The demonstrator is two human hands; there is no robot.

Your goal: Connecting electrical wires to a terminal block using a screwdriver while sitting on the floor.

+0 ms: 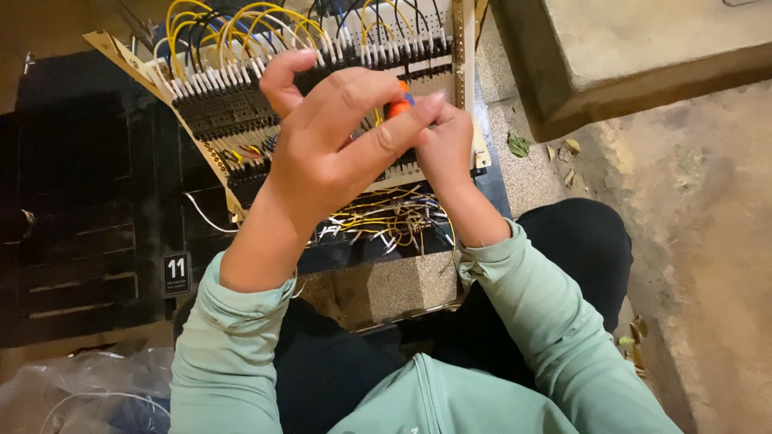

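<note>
A cream panel (193, 104) with rows of black terminal blocks and looping yellow, black and blue wires leans in front of me. My left hand (338, 137) is over its middle, fingers curled around an orange-handled tool (398, 104) whose tip is hidden. My right hand (446, 149) sits just beside and partly under the left, fingers pressed against the panel's lower right; what it grips is hidden. A tangle of loose yellow and white wire ends (386, 221) hangs below the panel. Both arms wear pale green sleeves.
A black rack cabinet (76, 201) with a small numbered tag (176, 274) stands at left. A stone block (386, 289) rests against my lap. A concrete step (643, 56) rises at upper right, dirt floor and dry leaves (563, 149) beside it. Clear plastic bags (72, 398) lie lower left.
</note>
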